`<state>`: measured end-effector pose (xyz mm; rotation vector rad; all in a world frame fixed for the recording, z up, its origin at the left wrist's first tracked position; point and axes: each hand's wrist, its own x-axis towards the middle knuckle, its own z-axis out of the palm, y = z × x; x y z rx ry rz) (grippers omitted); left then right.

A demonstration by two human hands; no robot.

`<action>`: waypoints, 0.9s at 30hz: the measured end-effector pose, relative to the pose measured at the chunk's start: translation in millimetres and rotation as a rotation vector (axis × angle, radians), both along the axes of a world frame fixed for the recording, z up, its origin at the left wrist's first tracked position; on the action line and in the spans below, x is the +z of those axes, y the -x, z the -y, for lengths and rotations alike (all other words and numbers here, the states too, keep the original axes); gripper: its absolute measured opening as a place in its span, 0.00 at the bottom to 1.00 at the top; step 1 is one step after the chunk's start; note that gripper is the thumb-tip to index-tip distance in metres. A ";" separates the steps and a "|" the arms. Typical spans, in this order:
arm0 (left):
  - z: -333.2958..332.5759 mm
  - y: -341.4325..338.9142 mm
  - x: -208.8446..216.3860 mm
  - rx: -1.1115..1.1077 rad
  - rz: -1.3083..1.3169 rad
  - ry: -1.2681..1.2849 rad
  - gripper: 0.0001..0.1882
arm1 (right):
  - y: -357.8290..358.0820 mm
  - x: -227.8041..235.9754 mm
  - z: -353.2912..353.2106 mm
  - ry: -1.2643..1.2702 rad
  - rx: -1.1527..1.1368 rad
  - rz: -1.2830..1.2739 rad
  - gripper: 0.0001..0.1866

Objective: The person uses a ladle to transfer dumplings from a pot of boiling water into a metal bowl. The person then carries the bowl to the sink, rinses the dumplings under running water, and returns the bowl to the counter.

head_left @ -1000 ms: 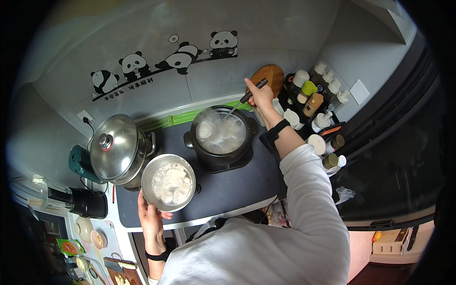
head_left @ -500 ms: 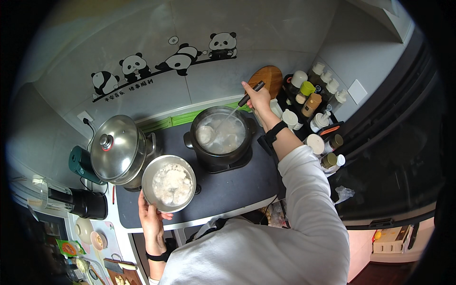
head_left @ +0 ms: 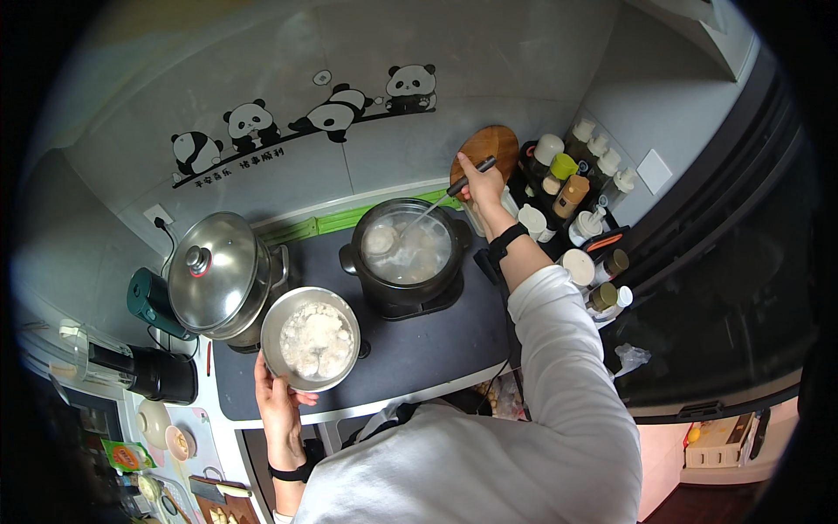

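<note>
My right hand (head_left: 483,187) is closed round the dark handle of a ladle (head_left: 422,218). Its thin metal shaft slants down to the left, and the round head, with pale food in or over it, is in the cloudy liquid of a black clay pot (head_left: 403,292). Steam blurs the pale lumps in the pot. At lower left, my left hand (head_left: 281,406) grips the near rim of a steel bowl (head_left: 272,360), fingers partly hidden beneath. Whitish, lumpy food (head_left: 316,336) fills the bowl, which is in front of the pot, to its left.
A lidded steel pot (head_left: 218,275) stands left of the bowl. Seasoning jars and bottles (head_left: 572,196) crowd the right side, near a round wooden board (head_left: 489,148). A teal appliance (head_left: 148,301) and a black blender-like machine (head_left: 161,375) are far left. A cleaver (head_left: 208,491) lies at lower left.
My right hand has shifted slightly right and down with the ladle, whose head has moved a little within the pot. My left hand and the bowl have barely moved.
</note>
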<state>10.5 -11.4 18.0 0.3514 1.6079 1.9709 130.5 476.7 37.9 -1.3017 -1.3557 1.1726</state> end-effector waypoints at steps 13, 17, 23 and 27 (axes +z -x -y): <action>0.4 -1.8 5.6 -0.009 0.025 0.019 0.30 | -18.6 7.7 6.8 -0.090 -0.072 -0.140 0.24; 1.2 0.2 4.8 -0.032 0.038 0.028 0.30 | -27.2 15.9 13.2 -0.138 -0.032 -0.182 0.23; -1.2 4.5 -1.7 -0.064 0.039 -0.001 0.29 | -46.5 29.1 24.4 -0.176 0.005 -0.167 0.22; -4.1 6.9 -1.9 -0.082 0.046 0.004 0.29 | -62.9 32.1 28.4 -0.182 0.018 -0.210 0.23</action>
